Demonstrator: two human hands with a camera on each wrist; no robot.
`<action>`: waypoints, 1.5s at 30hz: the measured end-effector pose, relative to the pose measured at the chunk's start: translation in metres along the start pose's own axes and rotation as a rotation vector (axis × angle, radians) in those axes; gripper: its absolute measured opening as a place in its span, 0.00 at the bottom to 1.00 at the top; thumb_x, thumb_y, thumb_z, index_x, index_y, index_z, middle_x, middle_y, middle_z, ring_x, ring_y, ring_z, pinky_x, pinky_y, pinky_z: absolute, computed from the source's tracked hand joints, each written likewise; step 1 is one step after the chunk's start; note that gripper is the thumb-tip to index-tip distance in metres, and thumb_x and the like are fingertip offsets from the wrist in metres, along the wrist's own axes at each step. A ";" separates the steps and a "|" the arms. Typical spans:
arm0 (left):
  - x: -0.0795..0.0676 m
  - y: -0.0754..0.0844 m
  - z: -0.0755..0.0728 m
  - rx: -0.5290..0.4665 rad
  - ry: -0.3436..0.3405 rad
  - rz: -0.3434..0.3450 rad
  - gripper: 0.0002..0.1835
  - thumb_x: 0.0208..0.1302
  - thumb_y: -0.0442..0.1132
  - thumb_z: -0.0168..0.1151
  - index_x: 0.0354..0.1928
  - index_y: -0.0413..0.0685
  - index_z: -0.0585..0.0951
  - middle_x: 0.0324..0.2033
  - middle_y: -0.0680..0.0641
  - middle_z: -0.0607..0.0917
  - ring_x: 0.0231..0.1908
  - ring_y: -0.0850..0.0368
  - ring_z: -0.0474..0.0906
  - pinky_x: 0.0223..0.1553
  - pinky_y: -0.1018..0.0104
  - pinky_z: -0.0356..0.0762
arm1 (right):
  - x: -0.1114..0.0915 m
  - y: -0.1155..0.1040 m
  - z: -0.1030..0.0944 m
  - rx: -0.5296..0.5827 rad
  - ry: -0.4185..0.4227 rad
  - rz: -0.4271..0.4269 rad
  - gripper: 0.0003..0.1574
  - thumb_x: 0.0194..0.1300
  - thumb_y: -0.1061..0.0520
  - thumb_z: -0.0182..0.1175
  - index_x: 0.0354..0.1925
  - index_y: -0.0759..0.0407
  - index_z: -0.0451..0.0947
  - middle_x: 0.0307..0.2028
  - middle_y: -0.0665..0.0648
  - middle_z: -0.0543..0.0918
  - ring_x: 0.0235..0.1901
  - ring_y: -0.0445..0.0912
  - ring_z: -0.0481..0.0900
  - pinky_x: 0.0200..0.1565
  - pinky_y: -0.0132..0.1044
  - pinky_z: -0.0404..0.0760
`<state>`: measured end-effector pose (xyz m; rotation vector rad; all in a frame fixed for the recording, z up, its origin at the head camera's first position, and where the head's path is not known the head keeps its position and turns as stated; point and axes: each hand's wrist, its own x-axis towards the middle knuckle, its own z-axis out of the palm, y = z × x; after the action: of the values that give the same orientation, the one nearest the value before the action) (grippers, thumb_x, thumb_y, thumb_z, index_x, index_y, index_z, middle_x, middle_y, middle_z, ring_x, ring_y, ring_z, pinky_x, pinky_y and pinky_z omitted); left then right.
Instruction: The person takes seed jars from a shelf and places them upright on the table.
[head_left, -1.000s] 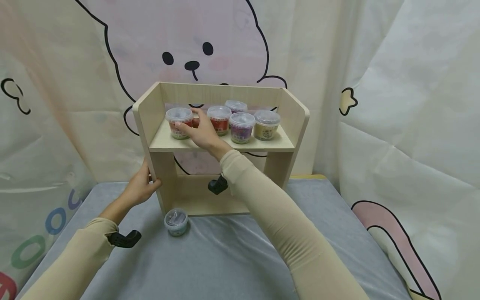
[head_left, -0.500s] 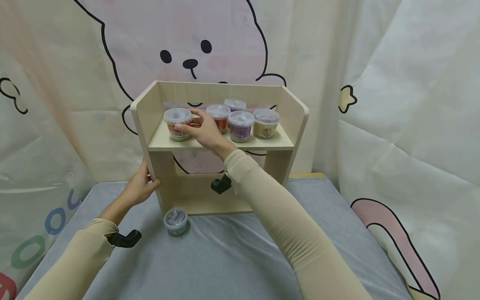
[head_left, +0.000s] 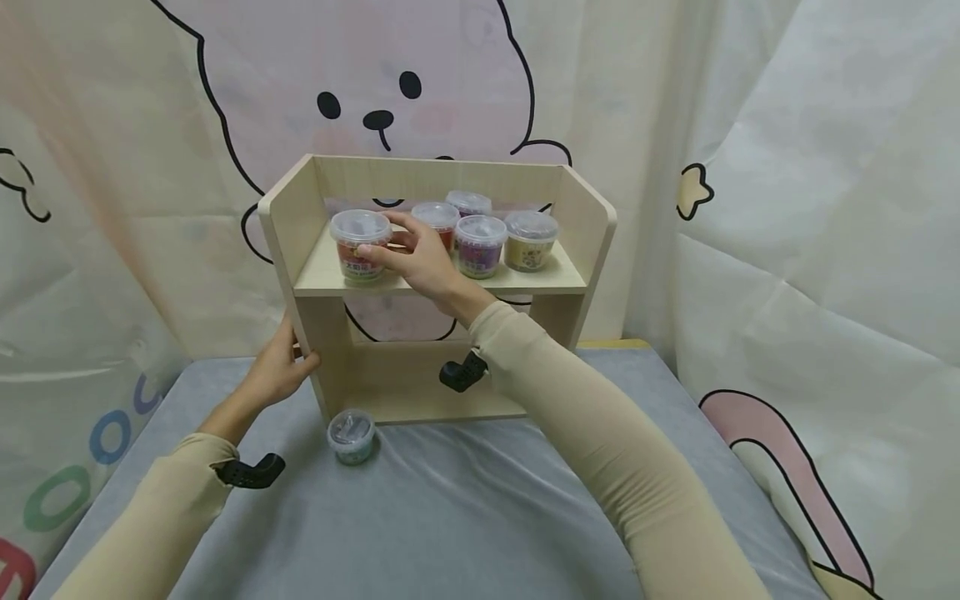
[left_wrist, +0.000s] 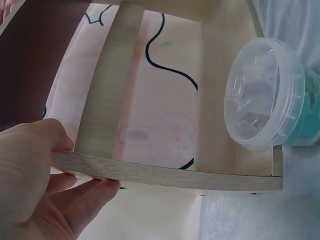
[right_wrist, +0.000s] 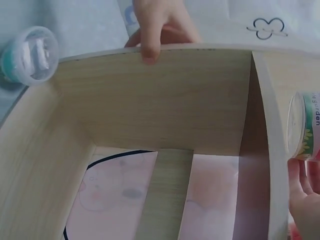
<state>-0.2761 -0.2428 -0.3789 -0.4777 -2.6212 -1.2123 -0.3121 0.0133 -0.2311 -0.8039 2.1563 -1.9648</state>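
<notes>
My right hand (head_left: 429, 258) holds a clear-lidded plastic tub (head_left: 362, 244) with reddish contents at the left of the upper shelf; thumb and fingers lie around its right side. The right wrist view shows the tub's printed label (right_wrist: 314, 125) and part of that hand (right_wrist: 305, 202). Low on the left, my left hand (head_left: 276, 371) grips the side panel of the small wooden shelf unit (head_left: 442, 171). In the left wrist view, the thumb and fingers of that hand (left_wrist: 45, 175) pinch the panel's edge from both sides.
On the upper shelf, right of my hand, stand several lidded tubs: red (head_left: 437, 218), purple (head_left: 481, 246), yellow (head_left: 531, 242) and one behind (head_left: 468, 202). A teal tub (head_left: 351, 436) sits on the grey cloth (head_left: 480, 517) before the unit's lower left corner. Printed curtains hang behind.
The tub in my right hand has shifted slightly rightward and toward the shelf's front edge, along with that arm. My left hand keeps its grip on the panel. The head view has tilted slightly.
</notes>
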 end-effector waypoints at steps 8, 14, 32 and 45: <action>0.001 -0.001 -0.003 -0.014 0.019 0.018 0.47 0.66 0.25 0.51 0.81 0.53 0.40 0.69 0.24 0.64 0.64 0.22 0.68 0.55 0.29 0.75 | -0.029 -0.005 -0.009 -0.044 -0.052 -0.014 0.38 0.70 0.62 0.61 0.75 0.55 0.61 0.65 0.63 0.76 0.63 0.51 0.78 0.64 0.43 0.78; -0.001 -0.002 -0.002 -0.020 0.016 0.044 0.49 0.65 0.23 0.52 0.81 0.52 0.39 0.69 0.24 0.64 0.63 0.21 0.69 0.53 0.29 0.76 | -0.048 -0.002 -0.013 -0.044 -0.094 0.001 0.40 0.70 0.64 0.60 0.75 0.58 0.59 0.66 0.64 0.75 0.64 0.53 0.78 0.64 0.43 0.78; -0.005 0.001 0.003 -0.001 0.004 0.011 0.48 0.64 0.23 0.53 0.80 0.48 0.41 0.67 0.23 0.67 0.61 0.22 0.73 0.53 0.32 0.78 | -0.092 0.084 -0.009 -0.040 -0.212 0.016 0.40 0.63 0.73 0.62 0.71 0.70 0.61 0.64 0.72 0.73 0.62 0.55 0.78 0.63 0.39 0.79; -0.003 0.002 0.000 0.021 0.008 -0.015 0.47 0.66 0.26 0.52 0.80 0.51 0.40 0.70 0.25 0.65 0.65 0.24 0.69 0.58 0.31 0.74 | -0.111 0.177 0.008 -0.085 -0.232 0.194 0.45 0.57 0.73 0.68 0.69 0.71 0.61 0.65 0.74 0.73 0.65 0.62 0.75 0.66 0.50 0.77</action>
<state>-0.2723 -0.2419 -0.3786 -0.4487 -2.6332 -1.1870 -0.2681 0.0595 -0.4303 -0.7601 2.1050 -1.6124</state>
